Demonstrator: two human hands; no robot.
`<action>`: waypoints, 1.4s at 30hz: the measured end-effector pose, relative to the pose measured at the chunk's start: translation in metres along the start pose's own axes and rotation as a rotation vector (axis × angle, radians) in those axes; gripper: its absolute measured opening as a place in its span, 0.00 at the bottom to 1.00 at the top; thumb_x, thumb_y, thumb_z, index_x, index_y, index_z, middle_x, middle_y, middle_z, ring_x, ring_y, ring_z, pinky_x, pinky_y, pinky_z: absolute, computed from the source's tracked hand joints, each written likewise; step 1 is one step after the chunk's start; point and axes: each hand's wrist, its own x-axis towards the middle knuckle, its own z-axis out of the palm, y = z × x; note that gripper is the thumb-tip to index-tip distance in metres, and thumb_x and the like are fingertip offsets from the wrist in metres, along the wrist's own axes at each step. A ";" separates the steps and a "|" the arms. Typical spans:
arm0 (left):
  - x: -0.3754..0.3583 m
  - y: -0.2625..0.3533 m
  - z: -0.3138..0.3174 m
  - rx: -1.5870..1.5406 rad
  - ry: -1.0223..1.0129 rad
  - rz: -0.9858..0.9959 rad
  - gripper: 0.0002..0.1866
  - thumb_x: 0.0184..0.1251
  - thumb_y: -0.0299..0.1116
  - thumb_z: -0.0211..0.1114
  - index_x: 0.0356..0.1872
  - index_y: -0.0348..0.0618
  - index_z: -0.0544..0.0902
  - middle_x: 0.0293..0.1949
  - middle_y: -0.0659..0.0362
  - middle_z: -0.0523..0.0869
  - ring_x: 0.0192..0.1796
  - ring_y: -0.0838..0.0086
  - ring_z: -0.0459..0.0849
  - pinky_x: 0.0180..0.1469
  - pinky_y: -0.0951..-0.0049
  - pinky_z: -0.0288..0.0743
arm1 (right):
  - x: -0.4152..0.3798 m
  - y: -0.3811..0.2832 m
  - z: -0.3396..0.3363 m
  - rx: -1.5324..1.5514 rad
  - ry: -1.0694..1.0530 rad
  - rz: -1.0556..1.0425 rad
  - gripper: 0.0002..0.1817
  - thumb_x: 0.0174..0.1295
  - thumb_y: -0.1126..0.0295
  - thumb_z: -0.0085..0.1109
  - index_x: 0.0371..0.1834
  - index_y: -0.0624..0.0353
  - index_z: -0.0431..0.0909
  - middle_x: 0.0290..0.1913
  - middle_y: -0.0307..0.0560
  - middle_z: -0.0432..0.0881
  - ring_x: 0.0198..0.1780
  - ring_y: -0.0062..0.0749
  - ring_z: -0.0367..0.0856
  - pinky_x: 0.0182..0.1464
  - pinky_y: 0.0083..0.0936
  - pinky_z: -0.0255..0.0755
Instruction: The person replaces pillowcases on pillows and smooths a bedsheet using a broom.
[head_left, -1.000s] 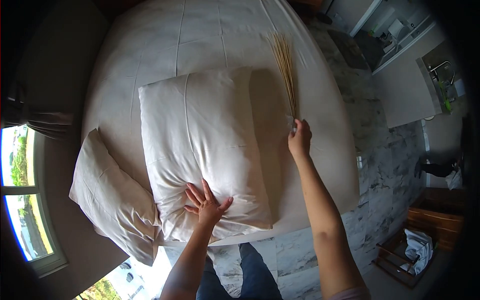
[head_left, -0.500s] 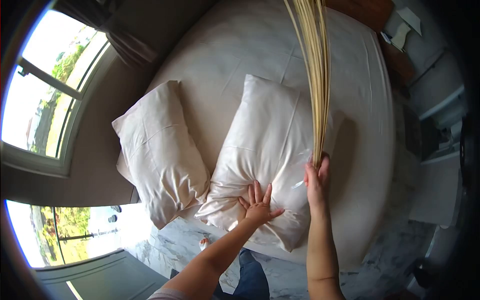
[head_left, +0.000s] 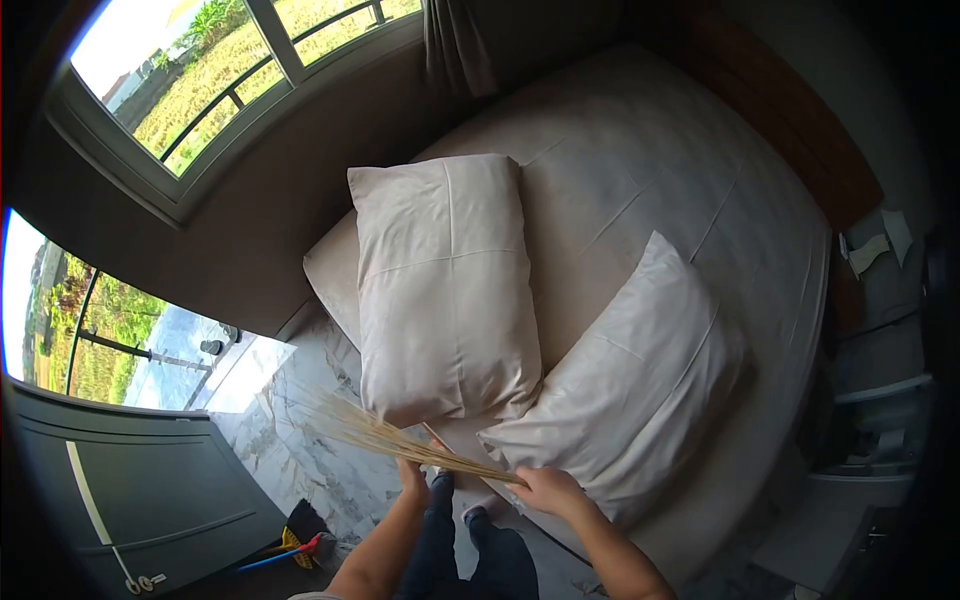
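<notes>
1. One bundle of thin sticks (head_left: 455, 462), in the right hand (head_left: 550, 492). Grip noted: fingers closed around the narrow end.
2. Long axis: runs from the right hand leftward and somewhat away from the body, passing over the left hand (head_left: 412, 480). Loose tips fan out beyond the left hand, blurred, above the floor (head_left: 285, 430).
3. Nearer hand: the right, in contact. Left hand close under the middle length; contact and finger closure cannot be told, the sticks partly covering it.
4. One pillow (head_left: 640, 380) directly beyond the right hand; a second pillow (head_left: 450, 300) ahead of the left hand, across the sticks. Both on the bed (head_left: 590, 180).
5. One broom (head_left: 305, 525) left of the left hand, well apart.
</notes>
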 end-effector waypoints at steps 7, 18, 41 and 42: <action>0.073 0.071 0.003 -0.430 -0.328 -0.244 0.39 0.52 0.58 0.62 0.63 0.57 0.59 0.61 0.59 0.65 0.65 0.69 0.59 0.64 0.60 0.48 | 0.094 -0.047 -0.054 0.462 0.956 0.084 0.17 0.66 0.60 0.45 0.30 0.65 0.66 0.21 0.53 0.72 0.23 0.37 0.70 0.29 0.30 0.65; 0.111 0.100 -0.032 -0.595 0.065 -0.281 0.20 0.65 0.46 0.51 0.56 0.60 0.61 0.55 0.62 0.68 0.55 0.66 0.68 0.53 0.48 0.62 | 0.145 -0.171 -0.057 0.212 0.128 -0.035 0.18 0.64 0.57 0.45 0.29 0.65 0.68 0.22 0.56 0.75 0.25 0.47 0.74 0.30 0.36 0.66; 0.073 0.173 0.017 -0.608 -0.425 -0.250 0.41 0.53 0.57 0.61 0.64 0.45 0.58 0.63 0.52 0.63 0.65 0.57 0.60 0.64 0.47 0.52 | 0.158 -0.083 0.029 0.255 0.450 0.153 0.17 0.66 0.57 0.45 0.30 0.62 0.69 0.19 0.44 0.71 0.22 0.26 0.68 0.28 0.21 0.65; 0.068 0.183 0.019 -0.648 -0.432 -0.205 0.38 0.55 0.54 0.61 0.63 0.45 0.60 0.62 0.53 0.65 0.64 0.57 0.63 0.64 0.48 0.55 | 0.142 -0.098 0.028 0.269 0.356 0.101 0.16 0.66 0.58 0.45 0.31 0.61 0.70 0.20 0.44 0.71 0.23 0.25 0.68 0.29 0.21 0.65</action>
